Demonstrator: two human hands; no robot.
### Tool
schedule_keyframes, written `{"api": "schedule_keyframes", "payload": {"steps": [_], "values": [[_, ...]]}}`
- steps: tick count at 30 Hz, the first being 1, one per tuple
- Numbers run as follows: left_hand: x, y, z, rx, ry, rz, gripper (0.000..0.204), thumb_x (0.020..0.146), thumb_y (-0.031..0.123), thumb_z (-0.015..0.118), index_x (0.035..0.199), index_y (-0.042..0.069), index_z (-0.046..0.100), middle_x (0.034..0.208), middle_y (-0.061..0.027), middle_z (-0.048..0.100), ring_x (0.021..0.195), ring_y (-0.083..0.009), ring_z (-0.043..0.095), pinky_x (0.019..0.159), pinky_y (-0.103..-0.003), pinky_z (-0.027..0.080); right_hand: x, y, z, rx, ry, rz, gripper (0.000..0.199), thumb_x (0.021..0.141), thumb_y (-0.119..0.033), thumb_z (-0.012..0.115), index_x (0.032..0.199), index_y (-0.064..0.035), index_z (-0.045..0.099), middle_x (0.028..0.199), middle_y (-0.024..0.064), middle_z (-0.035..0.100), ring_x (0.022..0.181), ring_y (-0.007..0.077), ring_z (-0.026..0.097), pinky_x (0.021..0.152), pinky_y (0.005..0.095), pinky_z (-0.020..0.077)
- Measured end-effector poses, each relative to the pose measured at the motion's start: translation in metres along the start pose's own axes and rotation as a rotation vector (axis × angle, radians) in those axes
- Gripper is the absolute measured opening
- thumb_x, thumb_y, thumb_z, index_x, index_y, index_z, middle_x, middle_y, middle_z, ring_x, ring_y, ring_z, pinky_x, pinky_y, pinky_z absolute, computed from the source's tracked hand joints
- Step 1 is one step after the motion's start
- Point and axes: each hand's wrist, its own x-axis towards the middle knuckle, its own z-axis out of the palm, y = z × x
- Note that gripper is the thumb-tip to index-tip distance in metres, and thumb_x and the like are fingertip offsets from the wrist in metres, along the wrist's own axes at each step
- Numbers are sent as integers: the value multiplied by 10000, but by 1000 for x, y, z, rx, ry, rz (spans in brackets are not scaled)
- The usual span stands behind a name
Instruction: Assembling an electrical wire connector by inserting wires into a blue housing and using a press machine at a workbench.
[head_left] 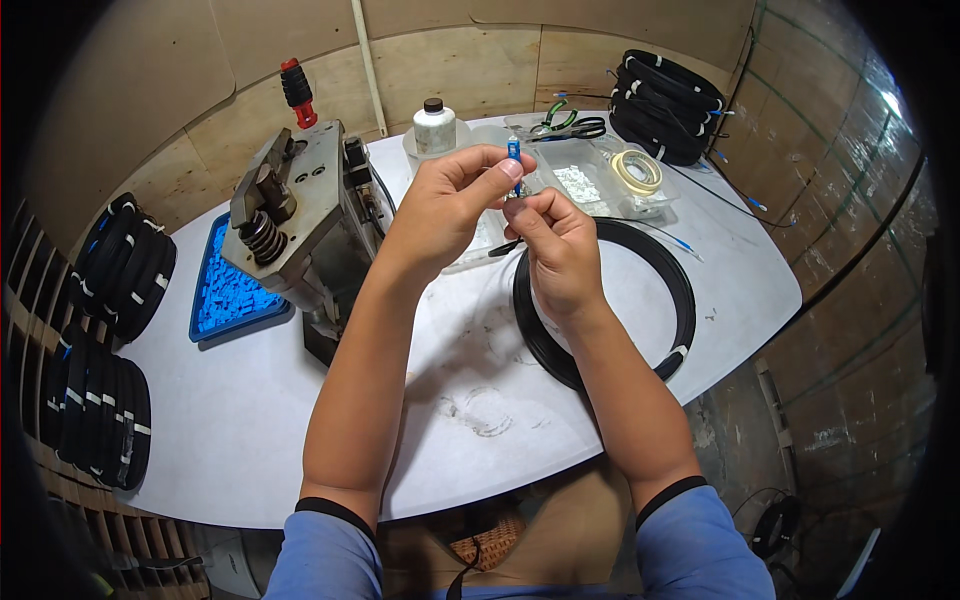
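My left hand [445,205] pinches a small blue cable connector [514,150] between thumb and forefinger, its pale tip pointing up. Just below it, my right hand [562,245] closes thumb and forefinger at the connector's lower end; what exactly sits between those fingertips is mostly hidden. A coil of black cable [683,300] lies flat on the table, partly under my right forearm. Beyond my hands, clear plastic trays [600,160] hold small white pieces [577,185] and rolls of cream tape [637,172].
Left of my hands stands a metal press [310,180] with a red-and-black handle. Beside it is a blue tray [205,290] of small blue parts. Farther back are a white bottle [434,130], scissors [580,128] and stacked black cable coils [665,105]. More coils [100,410] sit at the left edge.
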Motion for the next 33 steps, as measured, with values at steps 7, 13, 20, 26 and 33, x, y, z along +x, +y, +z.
{"api": "schedule_keyframes", "payload": {"steps": [7, 13, 20, 26, 33], "values": [[0, -1, -6, -56, -41, -23, 285, 946, 224, 566, 1100, -5, 636, 1023, -59, 643, 947, -138, 586, 811, -293, 467, 0, 1, 1, 11, -9, -38, 98, 886, -108, 662, 871, -20, 621, 813, 26, 644, 740, 65, 565, 711, 216, 458], [-1, 0, -6, -161, -89, -49, 290, 966, 231, 525, 1109, -3, 622, 1051, -66, 627, 970, -159, 582, 835, -327, 469, -4, 1, 5, -102, 6, -87, 58, 873, -48, 664, 861, -23, 613, 825, 25, 648, 760, 51, 573, 707, 207, 467], [1, -3, -5, -135, -80, -69, 272, 963, 223, 533, 1082, -2, 627, 1033, -57, 623, 964, -153, 577, 835, -324, 469, -3, 2, 2, -198, 25, -145, 88, 868, -66, 678, 830, -23, 610, 783, 19, 646, 733, 49, 572, 693, 212, 467], [1, -1, -8, -122, -44, -47, 254, 959, 207, 542, 1082, 4, 631, 1015, -53, 626, 959, -145, 577, 819, -315, 469, -3, 4, 3, -227, 42, -159, 106, 867, -77, 680, 817, -18, 608, 769, 24, 649, 724, 50, 573, 683, 211, 467], [-1, 1, -6, -133, -61, -83, 254, 959, 213, 538, 1082, 12, 630, 1014, -51, 625, 950, -143, 577, 817, -316, 468, -3, 3, 4, -216, 51, -141, 109, 863, -83, 685, 819, -18, 610, 770, 25, 647, 712, 48, 565, 669, 209, 465]]}}
